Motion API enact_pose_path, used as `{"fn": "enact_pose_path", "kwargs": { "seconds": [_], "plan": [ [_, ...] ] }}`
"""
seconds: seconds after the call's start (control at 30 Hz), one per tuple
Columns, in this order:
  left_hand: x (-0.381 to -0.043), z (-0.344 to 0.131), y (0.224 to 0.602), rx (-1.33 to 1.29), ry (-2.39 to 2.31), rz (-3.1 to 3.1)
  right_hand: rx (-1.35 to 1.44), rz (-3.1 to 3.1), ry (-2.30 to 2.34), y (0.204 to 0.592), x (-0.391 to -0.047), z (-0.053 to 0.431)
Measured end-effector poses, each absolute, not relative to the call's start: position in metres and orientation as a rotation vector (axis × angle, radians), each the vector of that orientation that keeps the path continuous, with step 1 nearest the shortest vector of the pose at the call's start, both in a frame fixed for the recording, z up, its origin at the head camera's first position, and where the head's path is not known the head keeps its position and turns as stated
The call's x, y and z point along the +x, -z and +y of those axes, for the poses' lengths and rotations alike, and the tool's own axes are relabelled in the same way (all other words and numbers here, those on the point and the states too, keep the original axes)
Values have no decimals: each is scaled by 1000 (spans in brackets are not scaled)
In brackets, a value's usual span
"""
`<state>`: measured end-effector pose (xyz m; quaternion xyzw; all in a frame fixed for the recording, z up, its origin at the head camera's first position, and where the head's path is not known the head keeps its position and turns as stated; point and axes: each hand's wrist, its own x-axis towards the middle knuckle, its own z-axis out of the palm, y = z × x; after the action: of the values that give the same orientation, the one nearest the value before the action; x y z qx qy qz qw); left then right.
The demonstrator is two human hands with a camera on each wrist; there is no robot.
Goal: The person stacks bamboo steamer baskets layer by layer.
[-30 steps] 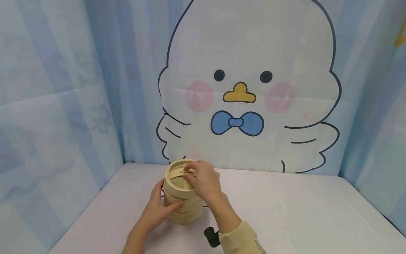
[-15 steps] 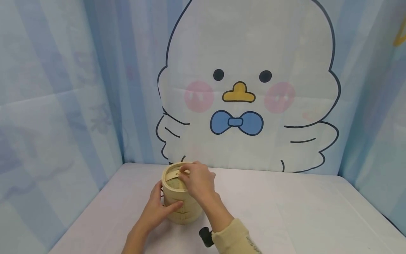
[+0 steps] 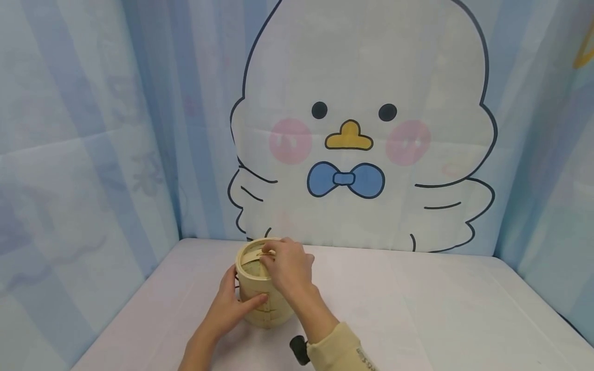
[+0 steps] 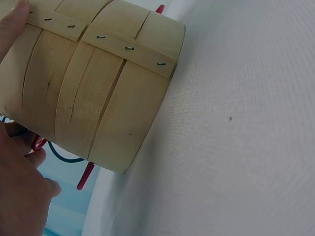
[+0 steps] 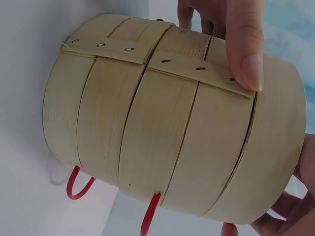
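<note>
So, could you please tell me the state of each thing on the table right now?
Bamboo steamer: stacked tiers, upright on the table, lid on.
Lid: on top of the stack, its handle pinched.
Left hand: grips the steamer's side.
Right hand: fingers pinch the lid's handle.
Red wires: stick out at the steamer's base.

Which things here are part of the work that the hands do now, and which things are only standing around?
In the work:
- bamboo steamer stack, upright on the table
- its lid
- left hand, gripping the stack's side
- right hand, fingers on the lid's handle

Only around:
- white table
- duck backdrop
- blue curtain
</note>
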<state>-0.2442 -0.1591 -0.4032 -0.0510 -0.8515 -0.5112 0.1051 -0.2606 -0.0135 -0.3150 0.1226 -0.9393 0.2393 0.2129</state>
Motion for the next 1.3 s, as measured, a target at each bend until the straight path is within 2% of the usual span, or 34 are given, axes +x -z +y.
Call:
{"fn": "enact_pose_path", "kwargs": {
  "seconds": [0.53,1.3],
  "plan": [
    [-244,-156,400,-90,1509,-2546,363,-2603,-680,315,-259,-10],
    [-241,-161,393,-168,1583,-2461,474,-2564,-812,306,-255,7]
  ]
}}
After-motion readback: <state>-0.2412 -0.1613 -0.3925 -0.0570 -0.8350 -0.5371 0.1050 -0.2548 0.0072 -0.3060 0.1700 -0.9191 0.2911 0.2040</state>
